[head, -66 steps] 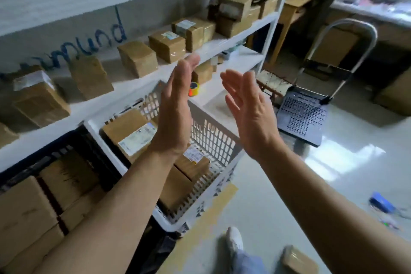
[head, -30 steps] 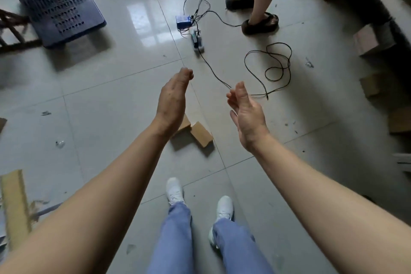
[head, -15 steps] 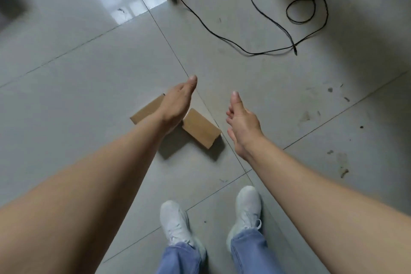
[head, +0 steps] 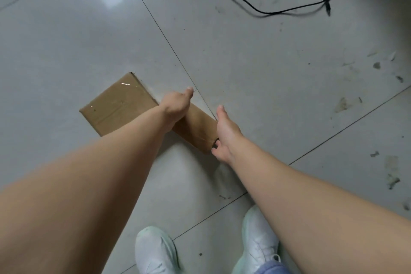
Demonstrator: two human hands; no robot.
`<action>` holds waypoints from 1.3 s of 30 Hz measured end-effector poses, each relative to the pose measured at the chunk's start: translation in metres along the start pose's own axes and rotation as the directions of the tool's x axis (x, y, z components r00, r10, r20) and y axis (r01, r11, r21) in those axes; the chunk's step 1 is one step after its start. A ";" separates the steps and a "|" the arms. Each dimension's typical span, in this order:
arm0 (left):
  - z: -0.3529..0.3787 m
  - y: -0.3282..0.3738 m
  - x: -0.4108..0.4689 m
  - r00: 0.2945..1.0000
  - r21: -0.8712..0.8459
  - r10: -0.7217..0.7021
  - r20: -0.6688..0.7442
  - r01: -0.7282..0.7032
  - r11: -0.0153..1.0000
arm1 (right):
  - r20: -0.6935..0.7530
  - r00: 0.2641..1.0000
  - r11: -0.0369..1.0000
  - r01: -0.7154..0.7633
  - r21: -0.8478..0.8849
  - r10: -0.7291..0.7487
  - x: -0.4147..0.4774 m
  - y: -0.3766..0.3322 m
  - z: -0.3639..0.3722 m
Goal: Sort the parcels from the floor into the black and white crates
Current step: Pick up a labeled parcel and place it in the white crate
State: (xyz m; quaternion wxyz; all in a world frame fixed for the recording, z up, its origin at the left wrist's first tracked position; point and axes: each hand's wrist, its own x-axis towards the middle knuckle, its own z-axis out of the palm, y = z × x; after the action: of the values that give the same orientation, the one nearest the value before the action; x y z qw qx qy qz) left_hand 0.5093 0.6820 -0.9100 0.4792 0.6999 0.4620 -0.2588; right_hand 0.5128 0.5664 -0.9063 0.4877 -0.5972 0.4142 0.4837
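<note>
Fingers (head: 214, 151) of my right hand (head: 225, 133) curl round the near right corner of the smaller parcel (head: 196, 130), while the thumb lies straight along its right end, pointing away from me. That hand is narrow and holds the parcel's end. My left hand (head: 175, 107) is wide, fingers straight and together, reaching over the other end of the same parcel; I cannot tell whether the palm presses on the cardboard or hangs just above it. So the smaller parcel lies between my two hands, flat on the floor (head: 278, 95), plain brown, with one end hidden under my left wrist.

Just beside it to the left, corner to corner, lies the larger parcel (head: 117, 104), also flat and brown. Clear tape (head: 125, 84) glints across its top, and a taped seam runs along its length. My left forearm crosses its near right corner.

A dark tile joint runs diagonally down to the gap between my hands. My white shoes (head: 155, 251) stand on the near tiles, below the parcels. A black cable (head: 289, 10) loops over the far right tiles, well apart from both parcels, and grey scuffs mark the floor on the right.
</note>
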 end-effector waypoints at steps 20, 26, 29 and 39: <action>-0.318 0.240 -0.339 0.908 -0.634 0.033 -0.418 -0.318 0.705 | 0.081 0.690 0.692 0.722 -0.014 -0.719 -0.465 -0.204 0.060; -0.436 0.267 -0.502 0.761 -0.607 0.061 -0.646 -0.560 0.563 | 0.238 0.548 0.577 0.814 0.071 -0.802 -0.657 -0.215 0.100; -0.480 0.258 -0.576 0.704 -0.606 0.056 -0.708 -0.647 0.463 | 0.317 0.478 0.531 0.841 0.103 -0.819 -0.737 -0.200 0.120; -0.506 0.163 -0.746 0.537 -0.570 -0.194 -0.821 -0.767 0.294 | 0.498 0.296 0.413 0.900 0.140 -0.815 -0.883 -0.105 0.154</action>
State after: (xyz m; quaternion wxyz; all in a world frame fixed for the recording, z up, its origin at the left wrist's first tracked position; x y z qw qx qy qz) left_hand 0.2873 0.8265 -0.0336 0.5685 0.4181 0.5165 0.4850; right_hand 0.4205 0.7573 -0.0289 0.7057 -0.6170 -0.1527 0.3131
